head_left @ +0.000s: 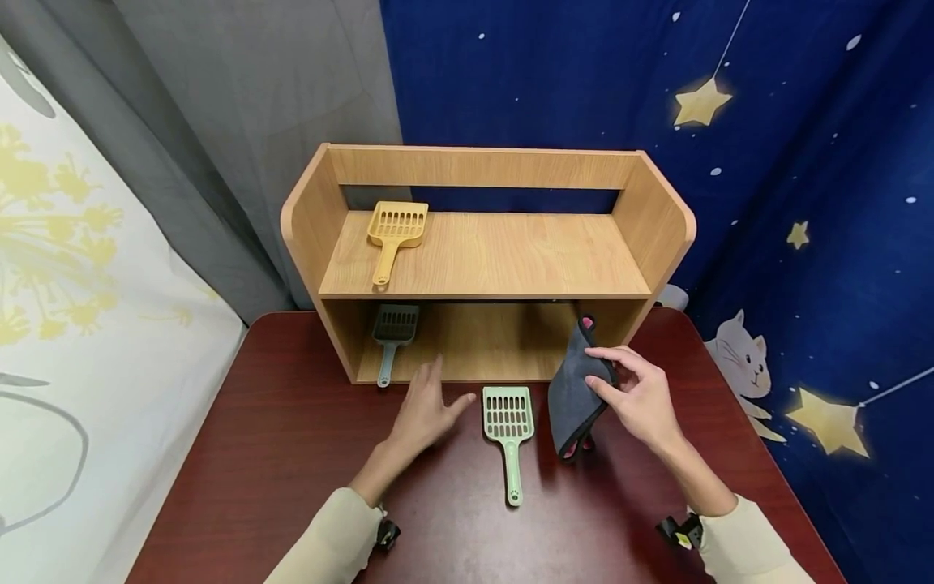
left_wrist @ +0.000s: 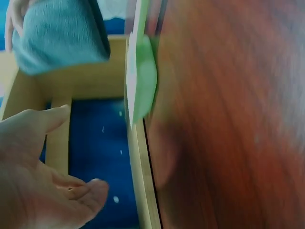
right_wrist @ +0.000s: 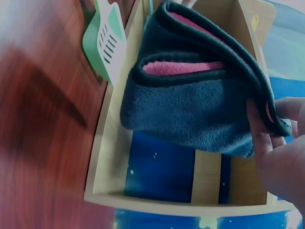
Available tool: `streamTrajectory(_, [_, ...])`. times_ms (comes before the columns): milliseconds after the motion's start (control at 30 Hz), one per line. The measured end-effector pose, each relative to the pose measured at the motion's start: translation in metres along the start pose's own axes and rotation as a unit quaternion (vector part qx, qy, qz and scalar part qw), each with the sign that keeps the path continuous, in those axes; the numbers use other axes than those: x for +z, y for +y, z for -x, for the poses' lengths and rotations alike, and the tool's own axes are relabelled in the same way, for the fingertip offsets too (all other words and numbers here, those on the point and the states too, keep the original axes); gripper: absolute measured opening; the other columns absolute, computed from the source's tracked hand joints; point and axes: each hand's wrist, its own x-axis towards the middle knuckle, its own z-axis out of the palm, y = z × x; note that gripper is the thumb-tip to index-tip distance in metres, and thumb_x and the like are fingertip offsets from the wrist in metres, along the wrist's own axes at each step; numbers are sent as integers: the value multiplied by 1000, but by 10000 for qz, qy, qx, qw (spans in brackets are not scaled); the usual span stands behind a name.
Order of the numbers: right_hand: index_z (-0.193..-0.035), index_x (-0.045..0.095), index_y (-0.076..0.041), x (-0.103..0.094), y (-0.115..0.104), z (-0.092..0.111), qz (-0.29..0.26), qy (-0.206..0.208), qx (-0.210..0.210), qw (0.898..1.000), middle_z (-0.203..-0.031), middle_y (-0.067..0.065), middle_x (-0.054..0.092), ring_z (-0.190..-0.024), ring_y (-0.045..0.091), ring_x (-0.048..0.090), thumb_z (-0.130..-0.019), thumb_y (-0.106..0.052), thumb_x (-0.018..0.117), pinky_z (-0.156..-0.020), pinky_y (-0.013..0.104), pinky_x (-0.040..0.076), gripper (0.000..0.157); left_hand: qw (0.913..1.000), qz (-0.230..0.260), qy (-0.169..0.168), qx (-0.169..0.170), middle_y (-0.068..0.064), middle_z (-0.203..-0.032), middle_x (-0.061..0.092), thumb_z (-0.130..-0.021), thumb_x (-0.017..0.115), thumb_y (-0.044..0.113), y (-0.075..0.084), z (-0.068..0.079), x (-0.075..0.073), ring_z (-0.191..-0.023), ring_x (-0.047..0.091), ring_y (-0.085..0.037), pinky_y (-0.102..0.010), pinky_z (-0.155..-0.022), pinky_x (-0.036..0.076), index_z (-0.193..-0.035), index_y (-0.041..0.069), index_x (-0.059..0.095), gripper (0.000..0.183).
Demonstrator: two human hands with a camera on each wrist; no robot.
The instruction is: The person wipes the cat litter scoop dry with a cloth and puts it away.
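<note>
My right hand (head_left: 645, 397) pinches a folded dark grey cloth (head_left: 576, 393) by its edge, in front of the shelf's lower right side. Pink lining shows between the folds of the cloth (right_wrist: 186, 105) in the right wrist view. To the left, my left hand (head_left: 425, 412) holds nothing, its thumb spread away from the fingers, near the lower shelf's front edge. Between the two hands a light green slotted litter scoop (head_left: 511, 454) lies on the table, handle toward me.
A wooden two-tier shelf (head_left: 481, 296) stands at the table's back. On its upper board lies a yellow litter scoop (head_left: 387, 258); a grey-blue litter scoop (head_left: 390, 357) lies in the lower tier at left. The table (head_left: 277, 454) is dark red. Curtains (head_left: 525, 73) hang behind.
</note>
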Motion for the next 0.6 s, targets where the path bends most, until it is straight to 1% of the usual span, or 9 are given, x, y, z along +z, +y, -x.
streamTrajectory(33, [-120,77,2,-2,0,-1,123,-76,-69,9999,-108,17,68,-91,9,65,-83,18,79,-70,17,57,40,9999,-62,-105,0,-38,-156,40,-93,81,44,5,3,3,-148,37,-54,-64,-118,35,-158,-11,36,97])
streamTrajectory(100, [-118,79,-1,-7,1,-4,466,-227,-262,9983,-105,14,68,-85,7,59,-83,17,80,-67,12,50,39,9994,-144,-296,-43,-39,-156,41,-91,82,47,13,9,10,-147,39,-54,-63,-117,37,-157,-11,37,98])
streamTrajectory(167, [-115,81,-2,-10,2,-6,727,-346,-456,9957,-102,11,67,-83,10,54,-82,17,80,-63,14,44,38,9985,-255,-480,-64,-37,-154,44,-90,82,50,19,14,18,-144,42,-53,-61,-115,40,-156,-11,38,100])
streamTrajectory(233, [-112,82,-1,-12,3,-7,918,-415,-602,9931,-98,10,66,-78,12,49,-80,19,81,-60,19,39,38,9979,-284,-582,-74,-36,-151,47,-89,83,52,23,18,26,-142,46,-51,-59,-114,42,-156,-12,39,102])
streamTrajectory(267, [-111,82,0,-12,3,-8,1002,-435,-659,9918,-97,10,65,-76,13,47,-79,20,81,-59,21,37,38,9977,-279,-608,-76,-35,-150,48,-88,83,53,25,20,30,-140,47,-50,-58,-114,43,-155,-12,39,103])
streamTrajectory(333, [-110,81,3,-13,1,-8,1058,-451,-711,9908,-95,11,65,-75,15,46,-77,23,80,-59,24,36,38,9973,-337,-644,-69,-33,-145,51,-86,84,56,28,24,37,-137,50,-48,-56,-111,46,-154,-13,40,106])
streamTrajectory(400, [-109,80,6,-12,-5,-9,1121,-429,-722,9901,-94,13,64,-71,17,43,-77,24,79,-56,26,34,38,9974,-320,-639,-90,-32,-142,53,-84,85,56,32,28,44,-135,52,-47,-56,-109,47,-153,-14,41,108])
streamTrajectory(467, [-109,79,8,-12,-13,-9,1154,-403,-697,9900,-94,15,64,-68,17,41,-77,25,78,-55,26,32,37,9975,-307,-615,-136,-31,-140,53,-81,87,57,35,31,51,-132,53,-46,-57,-107,49,-152,-14,42,110])
streamTrajectory(600, [-109,77,10,-13,-27,-9,1152,-390,-640,9905,-94,18,63,-70,16,42,-78,26,76,-55,25,32,35,9972,-365,-620,-180,-30,-135,54,-78,89,59,41,35,63,-128,54,-46,-56,-106,49,-150,-17,42,114])
